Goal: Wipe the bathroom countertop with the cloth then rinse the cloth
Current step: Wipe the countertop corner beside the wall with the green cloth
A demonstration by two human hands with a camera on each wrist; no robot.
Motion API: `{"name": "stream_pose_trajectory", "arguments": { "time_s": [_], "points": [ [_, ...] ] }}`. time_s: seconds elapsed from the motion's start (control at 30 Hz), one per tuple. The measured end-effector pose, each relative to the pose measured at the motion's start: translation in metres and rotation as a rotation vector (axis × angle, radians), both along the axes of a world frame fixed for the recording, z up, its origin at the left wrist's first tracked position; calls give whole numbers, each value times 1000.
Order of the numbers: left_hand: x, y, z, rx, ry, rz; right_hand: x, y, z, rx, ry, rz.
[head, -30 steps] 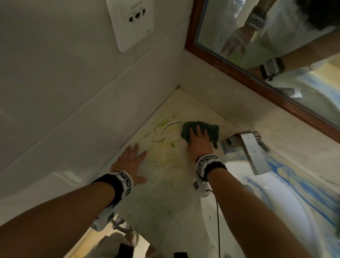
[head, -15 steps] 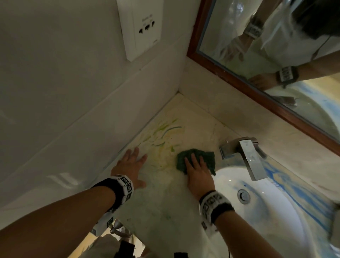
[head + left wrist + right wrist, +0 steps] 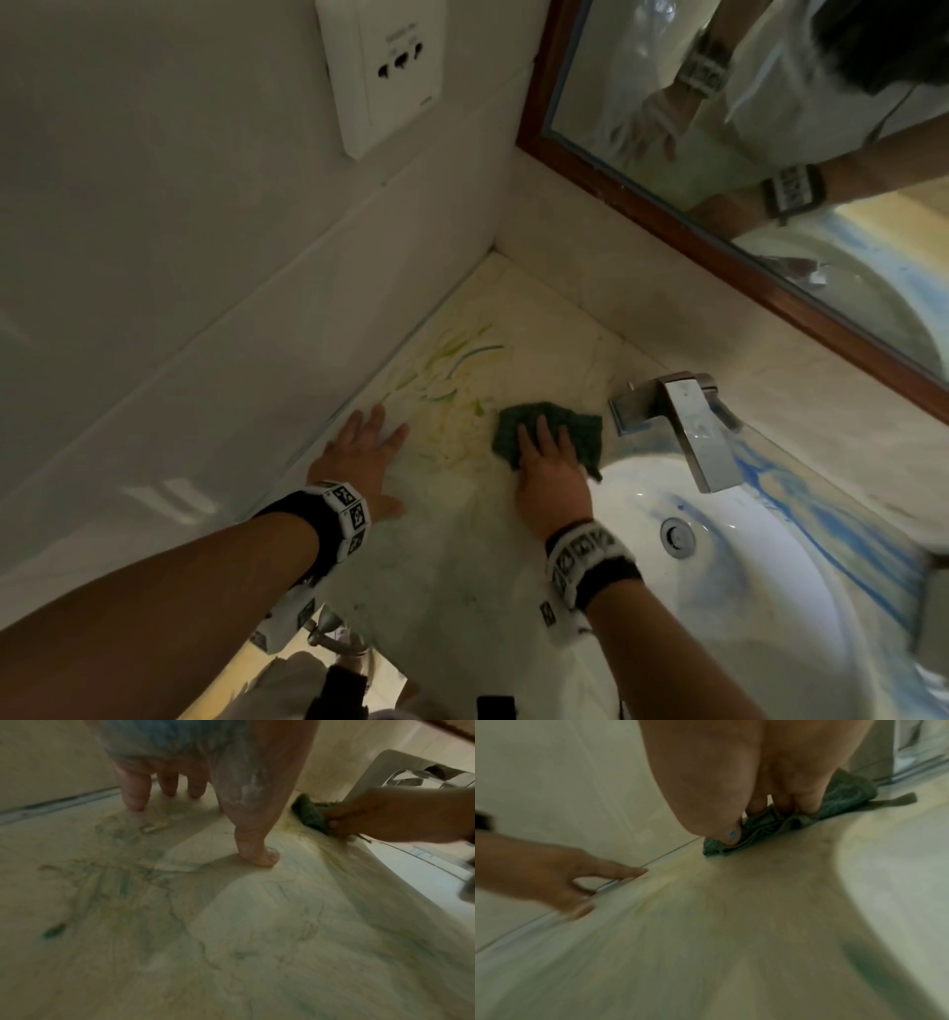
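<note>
A dark green cloth [image 3: 562, 424] lies on the pale marble countertop [image 3: 462, 555], just left of the faucet and at the sink's rim. My right hand [image 3: 547, 455] presses flat on it with straight fingers; in the right wrist view the cloth [image 3: 844, 793] bunches under the fingertips of my right hand [image 3: 744, 780]. My left hand [image 3: 367, 447] rests flat and spread on the counter near the wall, holding nothing. The left wrist view shows my left hand [image 3: 239, 805] with thumb and fingertips planted on the stone, and the cloth [image 3: 308, 813] beyond. Yellow-green smears [image 3: 457, 365] mark the counter toward the corner.
A chrome faucet [image 3: 683, 426] overhangs the white sink basin [image 3: 760, 616], whose drain [image 3: 678, 537] is shut. White tiled wall [image 3: 205, 308] runs along the left with a socket plate [image 3: 385, 67]. A wood-framed mirror [image 3: 719, 221] hangs behind. Blue streaks [image 3: 832, 529] line the far rim.
My right hand has dragged the cloth back from near the corner toward me, stopping beside the faucet and sink rim. The left hand has stayed planted.
</note>
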State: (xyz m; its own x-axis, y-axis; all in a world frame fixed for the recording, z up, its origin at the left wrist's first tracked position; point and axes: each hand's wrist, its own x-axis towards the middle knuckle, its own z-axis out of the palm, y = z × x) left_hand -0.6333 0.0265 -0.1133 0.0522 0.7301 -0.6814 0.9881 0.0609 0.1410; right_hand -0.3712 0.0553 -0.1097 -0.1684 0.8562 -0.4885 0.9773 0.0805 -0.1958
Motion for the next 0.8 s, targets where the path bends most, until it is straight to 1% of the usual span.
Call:
{"name": "stream_pose_trajectory", "arguments": {
  "time_s": [0.1, 0.17, 0.27, 0.33, 0.43, 0.53, 0.63, 0.7, 0.8],
  "points": [
    [-1, 1, 1, -1, -8, -4, 9, -43, -3, -29, 16, 9],
    [-1, 2, 1, 6, -10, -4, 11, -44, -2, -39, 5, 12],
    [-1, 0, 1, 20, -5, -6, 11, -13, 1, -15, -5, 17],
    [-1, 1, 0, 24, 1, -8, 13, 24, 0, 5, -26, -6],
    [-1, 2, -1, 18, 11, -6, 17, 82, -5, -29, -31, -68],
    [-1, 2, -1, 11, 11, -6, 19, 107, -9, -30, -33, -83],
    [-2, 2, -1, 10, 11, -13, 15, 87, -10, -5, -17, -126],
    [-2, 1, -1, 10, 5, -12, 11, 57, -11, 32, -6, -127],
    [-2, 0, 0, 10, -5, -7, 6, -1, -13, 65, 2, -79]
  ]
}}
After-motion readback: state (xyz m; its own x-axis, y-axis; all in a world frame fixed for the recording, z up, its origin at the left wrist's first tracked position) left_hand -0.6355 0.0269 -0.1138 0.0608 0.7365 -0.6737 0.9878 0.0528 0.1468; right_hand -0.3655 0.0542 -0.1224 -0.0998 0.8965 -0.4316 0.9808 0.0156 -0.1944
